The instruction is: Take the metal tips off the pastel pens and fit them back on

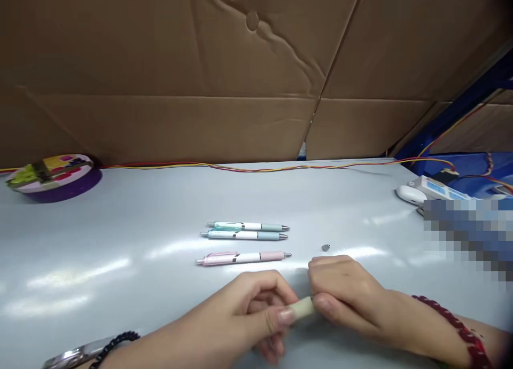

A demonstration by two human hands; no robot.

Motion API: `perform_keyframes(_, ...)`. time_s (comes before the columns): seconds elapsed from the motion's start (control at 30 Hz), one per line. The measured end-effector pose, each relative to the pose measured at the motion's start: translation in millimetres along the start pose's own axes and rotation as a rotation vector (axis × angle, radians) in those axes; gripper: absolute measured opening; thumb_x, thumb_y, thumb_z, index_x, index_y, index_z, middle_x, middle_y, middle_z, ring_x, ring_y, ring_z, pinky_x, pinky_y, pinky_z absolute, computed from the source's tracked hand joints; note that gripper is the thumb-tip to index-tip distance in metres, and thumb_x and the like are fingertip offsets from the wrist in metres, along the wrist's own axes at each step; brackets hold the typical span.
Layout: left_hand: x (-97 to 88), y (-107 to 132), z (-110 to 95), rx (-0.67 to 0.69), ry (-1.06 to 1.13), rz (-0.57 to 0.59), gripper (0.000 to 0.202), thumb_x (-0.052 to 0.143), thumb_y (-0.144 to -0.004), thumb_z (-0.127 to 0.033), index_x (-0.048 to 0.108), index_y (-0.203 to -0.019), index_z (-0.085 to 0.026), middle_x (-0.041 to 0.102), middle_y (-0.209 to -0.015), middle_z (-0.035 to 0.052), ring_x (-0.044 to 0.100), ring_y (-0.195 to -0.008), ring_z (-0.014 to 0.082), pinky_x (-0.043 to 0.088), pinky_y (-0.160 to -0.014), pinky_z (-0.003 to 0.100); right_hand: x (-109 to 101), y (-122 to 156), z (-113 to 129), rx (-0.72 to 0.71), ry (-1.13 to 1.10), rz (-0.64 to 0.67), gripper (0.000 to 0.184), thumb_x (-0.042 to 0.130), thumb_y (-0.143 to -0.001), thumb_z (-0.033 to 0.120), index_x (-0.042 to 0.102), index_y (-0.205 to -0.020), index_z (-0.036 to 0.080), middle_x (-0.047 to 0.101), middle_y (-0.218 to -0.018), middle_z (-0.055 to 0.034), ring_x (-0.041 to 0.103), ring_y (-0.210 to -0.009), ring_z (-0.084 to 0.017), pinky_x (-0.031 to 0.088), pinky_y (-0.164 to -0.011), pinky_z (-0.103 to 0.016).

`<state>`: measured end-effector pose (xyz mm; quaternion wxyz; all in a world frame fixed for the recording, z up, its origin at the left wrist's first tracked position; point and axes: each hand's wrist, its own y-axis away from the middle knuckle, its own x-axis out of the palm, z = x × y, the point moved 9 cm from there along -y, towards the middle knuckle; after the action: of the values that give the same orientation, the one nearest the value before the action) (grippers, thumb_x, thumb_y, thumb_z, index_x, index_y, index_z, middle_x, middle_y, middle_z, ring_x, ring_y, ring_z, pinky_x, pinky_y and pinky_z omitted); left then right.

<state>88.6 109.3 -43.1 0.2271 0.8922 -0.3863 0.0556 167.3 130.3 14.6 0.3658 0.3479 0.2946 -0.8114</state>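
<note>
My left hand [256, 315] pinches a short, pale green pen barrel [302, 308] between thumb and fingers, low in the middle of the head view. At the barrel's other end my right hand [348, 294] is closed, thumb against it; its fingers hide that end. Just beyond the right hand lies a small grey metal pen tip [326, 248]. A pink and white pen [244, 258] rests on the table in front of the left hand. Behind it, side by side, lie a blue and white pen [246, 235] and a green-grey and white pen [250, 227].
A round purple box [72, 187] with a colourful lid stands at the back left. Red and yellow wires [248, 169] run along the cardboard wall [208, 128]. A white power strip [438, 187] and a white rounded device [411, 195] sit at right. A shiny object [80, 353] lies near my left wrist.
</note>
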Motion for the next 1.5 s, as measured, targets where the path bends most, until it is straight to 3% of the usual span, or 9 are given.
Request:
perform_keyframes(0.13, -4.4, 1.5, 6.1, -0.047, -0.071, 0.002, 0.033, 0.038, -0.091, -0.050, 0.049, -0.090, -0.019, 0.044, -0.074, -0.0038, 0.036, -0.053, 0.0057, 0.034, -0.050, 0.017, -1.1, -3.5, -5.0, -0.040, 0.053, 0.040, 0.042, 0.023, -0.097, 0.044, 0.049, -0.075, 0.019, 0.053, -0.067, -0.0021, 0.044, -0.060, -0.012, 0.036, -0.058, -0.023)
perform_keyframes(0.33, -11.6, 4.9, -4.8, 0.035, -0.437, -0.122, 0.035, 0.032, -0.093, -0.050, 0.050, -0.084, -0.021, 0.043, -0.073, -0.0032, 0.036, -0.063, 0.0100, 0.032, -0.056, 0.020, 15.5, -4.5, -21.5, 0.147, 0.010, 0.140, 0.046, 0.022, -0.098, 0.035, 0.045, -0.062, 0.018, 0.048, -0.057, 0.0017, 0.036, -0.050, -0.009, 0.031, -0.054, -0.022)
perform_keyframes(0.5, -14.4, 2.0, 9.8, -0.107, -0.297, -0.099, 0.037, 0.030, -0.092, -0.054, 0.047, -0.087, -0.021, 0.033, -0.066, -0.0049, 0.027, -0.053, 0.0086, 0.023, -0.046, 0.019, 9.9, -5.9, -27.6, 0.213, -0.028, 0.063, 0.036, 0.035, -0.095, 0.031, 0.048, -0.064, 0.017, 0.050, -0.059, 0.0018, 0.039, -0.054, -0.009, 0.030, -0.053, -0.021)
perform_keyframes(0.67, -17.2, -0.8, 12.0, -0.150, -0.172, -0.095, 0.036, 0.034, -0.090, -0.055, 0.047, -0.090, -0.022, 0.032, -0.069, -0.0046, 0.022, -0.052, 0.0079, 0.018, -0.044, 0.019, 1.4, -4.6, -34.5, 0.292, -0.246, 0.115, 0.016, 0.053, -0.088, 0.032, 0.049, -0.084, 0.018, 0.052, -0.072, 0.0032, 0.044, -0.062, -0.008, 0.035, -0.055, -0.017)
perform_keyframes(0.73, -17.9, -1.5, 11.9, -0.150, -0.162, -0.097, 0.036, 0.035, -0.090, -0.055, 0.047, -0.090, -0.022, 0.035, -0.072, -0.0040, 0.021, -0.052, 0.0074, 0.017, -0.043, 0.019, 1.8, -4.6, -33.8, 0.299, -0.325, 0.140, 0.022, 0.059, -0.084, 0.036, 0.048, -0.091, 0.018, 0.050, -0.072, 0.0046, 0.043, -0.061, -0.008, 0.034, -0.053, -0.016)
perform_keyframes(0.93, -20.3, 0.9, 16.8, -0.157, -0.236, -0.082, 0.034, 0.034, -0.091, -0.054, 0.047, -0.091, -0.022, 0.041, -0.078, -0.0029, 0.026, -0.053, 0.0062, 0.019, -0.045, 0.020, 13.4, -6.6, -30.5, 0.291, -0.206, 0.158, 0.040, 0.030, -0.097, 0.033, 0.051, -0.068, 0.016, 0.036, -0.053, 0.0059, 0.032, -0.047, -0.007, 0.025, -0.048, -0.019)
perform_keyframes(1.2, -17.1, -3.1, 11.8, -0.132, -0.110, -0.021, 0.033, 0.039, -0.090, -0.053, 0.048, -0.088, -0.022, 0.040, -0.079, -0.0031, 0.027, -0.056, 0.0068, 0.018, -0.045, 0.019, 5.1, -2.4, -35.7, 0.282, -0.230, 0.110, 0.029, 0.058, -0.083, 0.045, 0.049, -0.088, 0.018, 0.049, -0.068, 0.0043, 0.043, -0.058, -0.009, 0.031, -0.052, -0.018)
perform_keyframes(1.37, -18.2, -0.5, 12.8, -0.148, -0.186, -0.039, 0.035, 0.036, -0.090, -0.054, 0.048, -0.095, -0.022, 0.044, -0.081, -0.0018, 0.030, -0.056, 0.0070, 0.019, -0.046, 0.021, 13.3, -3.7, -35.5, 0.283, -0.106, 0.145, 0.039, 0.034, -0.095, 0.038, 0.045, -0.063, 0.017, 0.036, -0.051, 0.0058, 0.030, -0.046, -0.008, 0.024, -0.048, -0.021)
perform_keyframes(1.5, -14.9, -0.2, 10.9, -0.150, -0.143, -0.016, 0.033, 0.037, -0.090, -0.054, 0.047, -0.094, -0.022, 0.044, -0.084, -0.0018, 0.031, -0.058, 0.0071, 0.020, -0.046, 0.020, 8.3, -0.8, -32.2, 0.288, -0.167, 0.113, 0.023, 0.046, -0.092, 0.034, 0.051, -0.077, 0.017, 0.048, -0.060, 0.0047, 0.039, -0.051, -0.008, 0.029, -0.051, -0.018)
